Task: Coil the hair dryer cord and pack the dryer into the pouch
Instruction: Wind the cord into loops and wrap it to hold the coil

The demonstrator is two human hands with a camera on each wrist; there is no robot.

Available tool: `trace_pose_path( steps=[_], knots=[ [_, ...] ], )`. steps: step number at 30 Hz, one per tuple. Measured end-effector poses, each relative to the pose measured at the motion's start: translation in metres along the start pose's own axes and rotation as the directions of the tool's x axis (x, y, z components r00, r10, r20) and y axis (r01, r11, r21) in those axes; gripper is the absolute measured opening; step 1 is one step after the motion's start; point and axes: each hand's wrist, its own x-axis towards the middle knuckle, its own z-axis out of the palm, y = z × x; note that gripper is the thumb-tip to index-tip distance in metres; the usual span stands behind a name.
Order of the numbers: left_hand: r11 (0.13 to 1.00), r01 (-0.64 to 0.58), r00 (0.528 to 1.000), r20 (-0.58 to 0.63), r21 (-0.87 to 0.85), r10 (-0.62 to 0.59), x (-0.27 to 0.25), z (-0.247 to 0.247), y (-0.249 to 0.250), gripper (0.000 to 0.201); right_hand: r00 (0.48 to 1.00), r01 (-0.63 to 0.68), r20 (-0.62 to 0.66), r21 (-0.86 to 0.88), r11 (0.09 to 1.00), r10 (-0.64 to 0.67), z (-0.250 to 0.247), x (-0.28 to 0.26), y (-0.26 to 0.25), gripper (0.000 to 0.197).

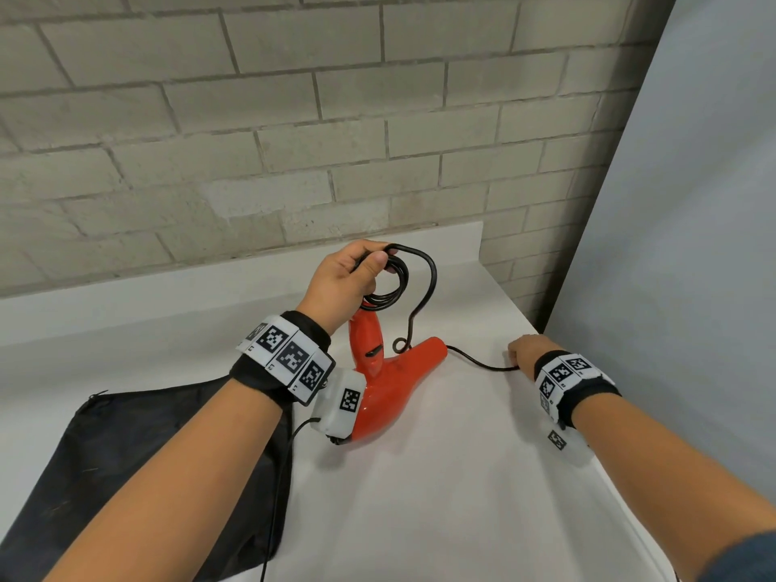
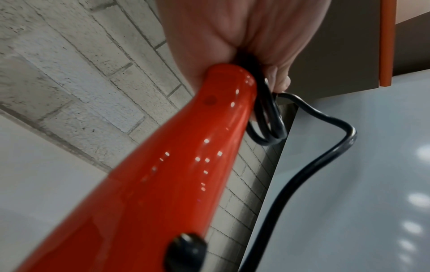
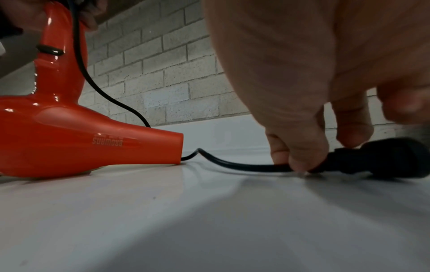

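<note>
Your left hand (image 1: 336,283) is raised above the white countertop (image 1: 420,476), its fingers and thumb curled round a few loops of the thin black power cord (image 1: 424,287) at the top end of the handle of the glossy orange plastic hair dryer (image 1: 390,380). The dryer's barrel rests on the countertop with the handle pointing up toward that hand and the nozzle aimed to your right. From the coil, a loose length of cord bends out to the right, drops behind the nozzle and runs flat along the surface to your right hand (image 1: 527,350). That hand is down on the countertop near its right edge, with the fingertips (image 3: 300,160) pinching the cord just where it meets the chunky black plug (image 3: 391,158), which lies on the surface. The flat black fabric pouch (image 1: 126,464) with a zip along its top edge lies on the countertop to your left, partly under your left forearm, well apart from the plug.
</note>
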Motion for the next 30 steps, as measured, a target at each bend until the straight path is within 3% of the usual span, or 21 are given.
trace_pose_path(
  steps=[3,5,7,9,10,12,13,15,18,20,24,27,30],
  knots=[
    [1.0,0.006,1.0,-0.029,0.004,-0.006,0.001,0.0,-0.001,0.019,0.998,-0.007,-0.058,0.069,0.998,0.011,-0.002,-0.01,0.002,0.03],
    [1.0,0.016,0.999,-0.045,0.011,-0.015,0.001,0.0,-0.001,0.019,0.999,0.024,-0.031,0.151,0.988,-0.02,-0.006,-0.02,-0.002,0.03],
    [1.0,0.021,0.998,-0.059,0.004,-0.021,0.003,0.0,-0.002,0.019,0.994,0.079,0.04,0.375,0.924,-0.101,-0.013,-0.033,-0.011,0.024],
    [1.0,0.028,0.997,-0.075,-0.002,-0.028,0.004,0.0,-0.004,0.019,0.969,0.125,0.075,0.676,0.727,-0.237,-0.024,-0.053,-0.021,0.025],
    [0.999,0.033,0.996,-0.084,-0.001,-0.033,0.005,-0.001,-0.004,0.019,0.939,0.156,0.06,0.802,0.576,-0.338,-0.03,-0.065,-0.026,0.026],
    [0.999,0.042,0.994,-0.1,0.002,-0.041,0.005,-0.001,-0.005,0.02,0.851,0.163,-0.056,0.974,0.16,-0.523,-0.04,-0.089,-0.037,0.025],
    [0.999,0.044,0.993,-0.107,0.001,-0.044,0.005,-0.001,-0.005,0.02,0.809,0.15,-0.145,0.988,-0.039,-0.57,-0.046,-0.101,-0.043,0.022],
    [0.999,0.05,0.99,-0.129,-0.006,-0.051,0.005,0.0,-0.005,0.022,0.746,0.165,-0.328,0.934,-0.316,-0.58,-0.056,-0.124,-0.061,0.013],
    [0.999,0.049,0.987,-0.152,-0.008,-0.05,0.004,0.002,-0.004,0.022,0.678,0.214,-0.521,0.814,-0.539,-0.518,-0.064,-0.145,-0.092,0.008],
    [0.999,0.044,0.988,-0.148,0.008,-0.042,0.002,0.002,-0.002,0.018,0.638,0.354,-0.627,0.755,-0.552,-0.447,-0.065,-0.148,-0.111,0.01],
    [0.998,0.063,0.988,-0.138,0.007,-0.061,-0.001,0.0,-0.002,0.018,0.586,0.739,-0.795,0.604,-0.298,-0.157,-0.056,-0.142,-0.139,0.015],
    [0.998,0.054,0.986,-0.163,0.042,-0.047,-0.002,-0.002,-0.002,0.018,0.525,0.842,-0.851,0.515,-0.162,0.027,-0.053,-0.134,-0.145,0.024],
    [0.996,0.055,0.987,-0.152,0.069,-0.044,-0.003,-0.001,-0.001,0.017,0.521,0.853,-0.843,0.515,-0.079,0.135,-0.053,-0.125,-0.144,0.028]
  ],
)
